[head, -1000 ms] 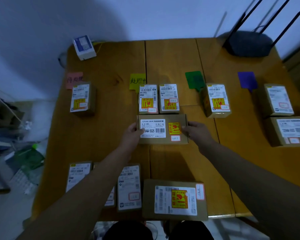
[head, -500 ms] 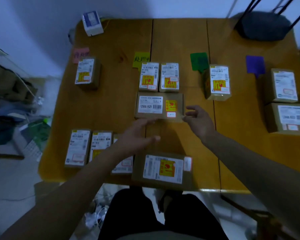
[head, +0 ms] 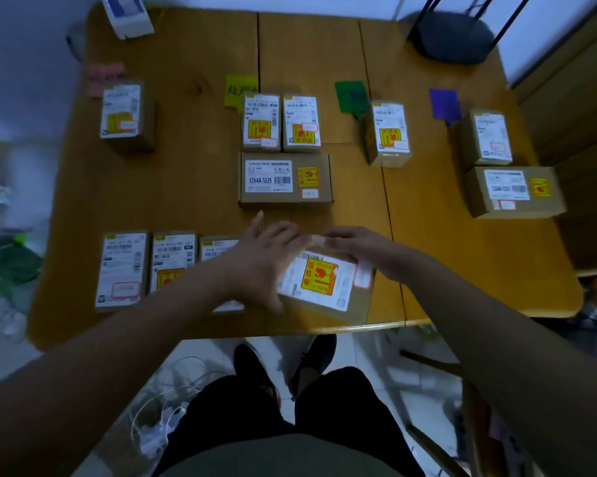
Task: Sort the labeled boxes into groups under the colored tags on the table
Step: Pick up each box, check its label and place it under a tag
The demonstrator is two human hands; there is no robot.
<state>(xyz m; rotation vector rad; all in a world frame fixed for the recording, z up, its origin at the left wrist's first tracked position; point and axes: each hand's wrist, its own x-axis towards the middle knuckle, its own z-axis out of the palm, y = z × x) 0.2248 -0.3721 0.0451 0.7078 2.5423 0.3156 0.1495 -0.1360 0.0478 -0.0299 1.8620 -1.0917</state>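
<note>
Four paper tags lie across the wooden table [head: 194,187]: pink [head: 104,77], yellow [head: 238,89], green [head: 350,96], purple [head: 444,103]. One labelled box [head: 123,115] sits under pink. Under yellow are two small boxes [head: 260,122] and a wide box [head: 285,179]. One box [head: 388,132] is under green and two [head: 488,139] are under purple. At the front edge lies a large box [head: 324,284] with an orange sticker. My left hand [head: 262,263] covers its left side, fingers spread. My right hand [head: 359,249] rests over its far right edge.
Three unsorted boxes [head: 121,270] stand in a row at the front left, the third partly hidden by my left arm. A white device [head: 126,12] is at the back left, a black router [head: 453,36] at the back right. My legs and floor cables show below the table.
Both hands let go of the wide box, left under the yellow tag, and drew back toward me onto the large front box. The view tilted down.
</note>
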